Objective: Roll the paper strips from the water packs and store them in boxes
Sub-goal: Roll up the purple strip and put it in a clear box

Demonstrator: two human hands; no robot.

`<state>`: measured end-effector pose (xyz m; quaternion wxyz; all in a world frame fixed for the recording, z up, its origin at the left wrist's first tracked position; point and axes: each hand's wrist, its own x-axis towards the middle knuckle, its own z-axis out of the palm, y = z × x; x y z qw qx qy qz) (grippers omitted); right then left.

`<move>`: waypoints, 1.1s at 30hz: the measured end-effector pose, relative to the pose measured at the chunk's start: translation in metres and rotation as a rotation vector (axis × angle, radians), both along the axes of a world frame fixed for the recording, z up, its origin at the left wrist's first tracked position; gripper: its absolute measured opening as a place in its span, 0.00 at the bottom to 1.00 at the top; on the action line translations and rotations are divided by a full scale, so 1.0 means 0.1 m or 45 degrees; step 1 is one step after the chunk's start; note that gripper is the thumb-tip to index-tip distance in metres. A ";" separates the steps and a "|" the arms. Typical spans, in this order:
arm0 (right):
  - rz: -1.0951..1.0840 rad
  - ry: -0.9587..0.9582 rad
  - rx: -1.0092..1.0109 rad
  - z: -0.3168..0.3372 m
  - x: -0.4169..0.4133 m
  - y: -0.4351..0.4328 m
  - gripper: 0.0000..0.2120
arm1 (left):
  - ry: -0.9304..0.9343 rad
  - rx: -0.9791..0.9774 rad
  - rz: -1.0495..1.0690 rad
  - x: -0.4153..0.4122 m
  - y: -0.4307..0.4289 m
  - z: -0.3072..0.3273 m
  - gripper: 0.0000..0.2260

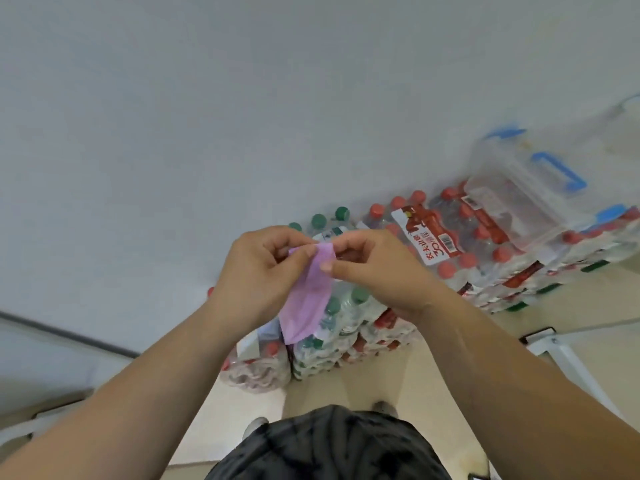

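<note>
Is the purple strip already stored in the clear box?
No, the left hand and right hand pinch the strip at its top, away from the box.

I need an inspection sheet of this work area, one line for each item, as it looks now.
Surface: beige floor, water packs stacked on it.
Job's things: purple paper strip hanging from both hands; clear box with blue latches on the packs.
Clutter: nothing seen.
Grippers: left hand and right hand pinch the strip's upper end.
Cables: nothing seen.
Surroundings: white wall; white frame leg at right.
</note>
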<state>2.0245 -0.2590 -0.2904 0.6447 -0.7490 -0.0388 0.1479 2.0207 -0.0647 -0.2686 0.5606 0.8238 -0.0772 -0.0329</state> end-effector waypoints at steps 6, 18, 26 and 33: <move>0.061 0.038 0.202 -0.20 -0.09 -0.79 0.06 | -0.073 0.056 0.272 -0.03 -1.00 0.08 0.07; -0.249 -0.178 0.193 -0.17 -0.05 -1.86 0.06 | -0.080 -0.043 0.289 0.06 -2.27 0.30 0.09; -0.074 0.082 -0.113 -0.69 -0.10 -2.33 0.13 | 0.073 -0.091 0.338 0.51 -2.53 -0.14 0.11; -0.271 0.295 -0.248 -0.91 0.02 -2.44 0.15 | 0.337 0.002 0.292 1.17 -2.60 -0.67 0.11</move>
